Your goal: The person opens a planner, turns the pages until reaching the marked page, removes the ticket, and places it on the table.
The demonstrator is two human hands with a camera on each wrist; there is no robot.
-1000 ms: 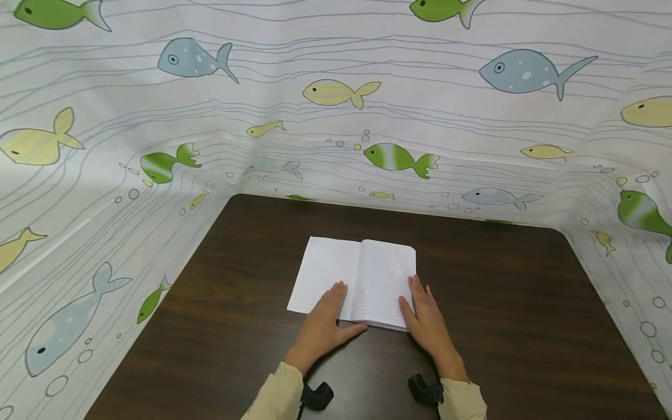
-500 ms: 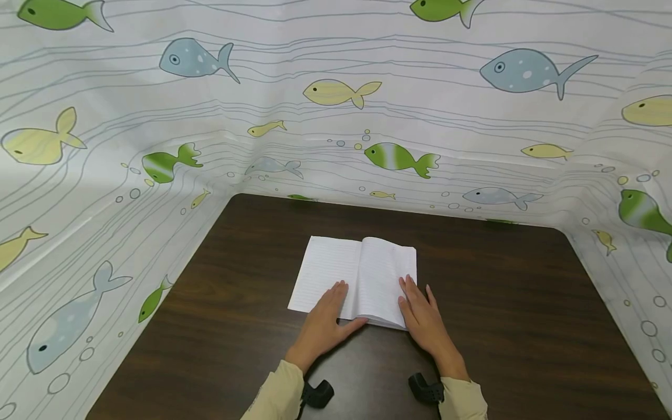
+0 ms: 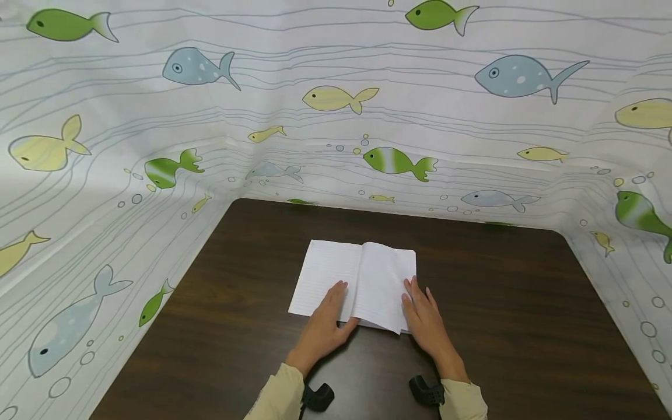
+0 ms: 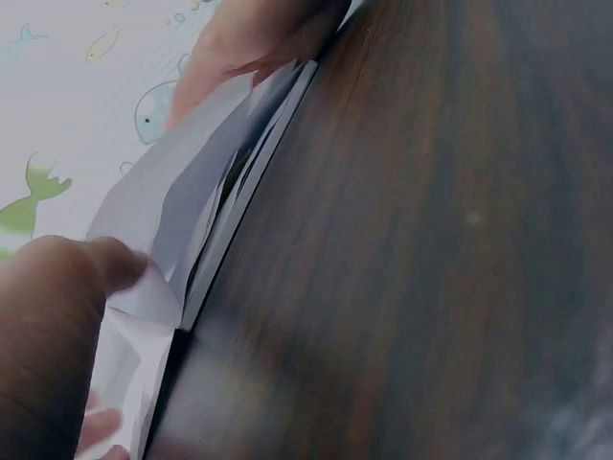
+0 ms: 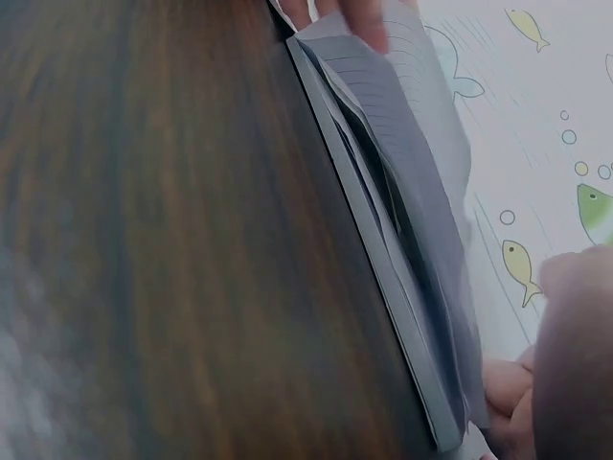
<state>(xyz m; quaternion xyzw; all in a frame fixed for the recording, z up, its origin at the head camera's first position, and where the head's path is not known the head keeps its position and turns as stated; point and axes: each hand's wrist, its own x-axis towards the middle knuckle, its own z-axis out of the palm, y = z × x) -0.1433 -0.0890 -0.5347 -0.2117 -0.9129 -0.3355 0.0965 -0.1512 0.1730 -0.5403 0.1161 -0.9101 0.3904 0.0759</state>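
An open lined notebook (image 3: 329, 265) lies on the dark table. My left hand (image 3: 321, 331) rests with outstretched fingers on its left page, the thumb at the lower edge by the fold. At the right edge is my right hand (image 3: 429, 326), its fingers extended along the page edges and its thumb touching the paper. The upper right-hand page (image 3: 379, 283) bows up from those beneath, and its lower corner juts past the bottom edge. In the right wrist view, gaps show between the raised sheets (image 5: 412, 172) and the stack below.
The brown wooden table (image 3: 525, 303) extends around the notebook on all sides. A white sheet (image 3: 446, 128) printed with fish and wavy lines walls in its back and sides. A black wrist camera (image 3: 317, 398) sits at the left cuff, another black camera (image 3: 426, 391) at the right.
The upper right-hand page has bowed up and slid left and toward me, its corner now past the lower edge. My right fingers moved inward over the page, then back to its edge; my left thumb has drawn in.
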